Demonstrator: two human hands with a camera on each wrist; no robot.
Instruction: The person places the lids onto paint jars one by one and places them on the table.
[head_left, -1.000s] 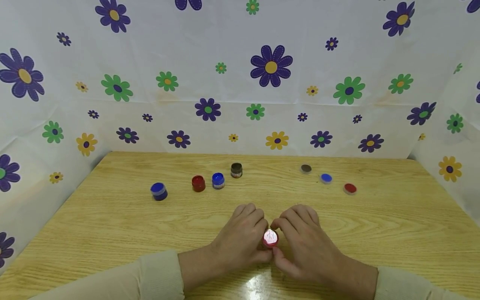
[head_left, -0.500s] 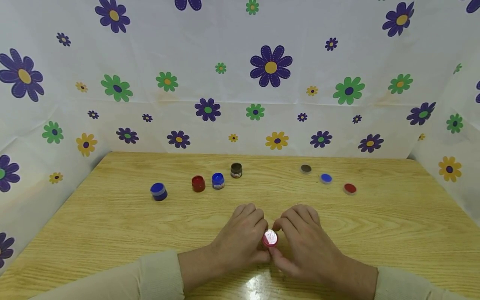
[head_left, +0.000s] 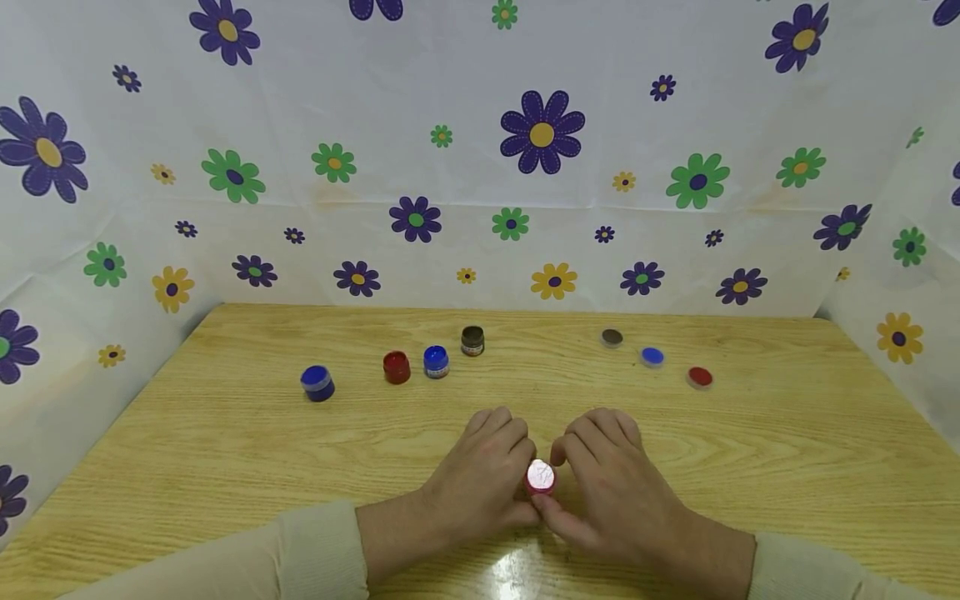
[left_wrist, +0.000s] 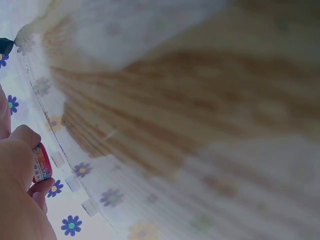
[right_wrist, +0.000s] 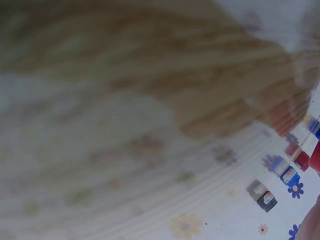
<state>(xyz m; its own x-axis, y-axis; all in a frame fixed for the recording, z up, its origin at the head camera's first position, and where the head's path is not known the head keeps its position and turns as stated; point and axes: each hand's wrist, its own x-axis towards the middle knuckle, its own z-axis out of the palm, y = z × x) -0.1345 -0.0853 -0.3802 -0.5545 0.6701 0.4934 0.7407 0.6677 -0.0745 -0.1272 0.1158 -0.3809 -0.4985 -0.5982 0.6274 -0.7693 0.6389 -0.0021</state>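
A small red paint jar [head_left: 541, 488] is between my two hands near the front of the table, its round top shiny and glaring white. My left hand [head_left: 483, 471] grips it from the left side, thumb at the near edge. On the other side, my right hand [head_left: 611, 483] has its thumb at the jar's near rim and its curled index finger close by the right edge. The left wrist view shows the printed label of the jar [left_wrist: 42, 164] beside the left fingers. Only a red sliver of the jar [right_wrist: 315, 159] appears in the right wrist view.
Farther back on the wooden table [head_left: 247, 467] stand a dark blue jar [head_left: 318, 383], a red jar [head_left: 397, 367], a blue jar [head_left: 437, 362] and a black jar [head_left: 472, 341]. Back right lie a grey lid [head_left: 612, 337], a blue lid [head_left: 652, 357] and a red lid [head_left: 701, 378]. Flowered cloth [head_left: 480, 183] hangs behind.
My right thumb has slid slightly left along the jar's near rim, while the right index finger has shifted a little right. The glare on the jar's top changes; the left hand stays still.
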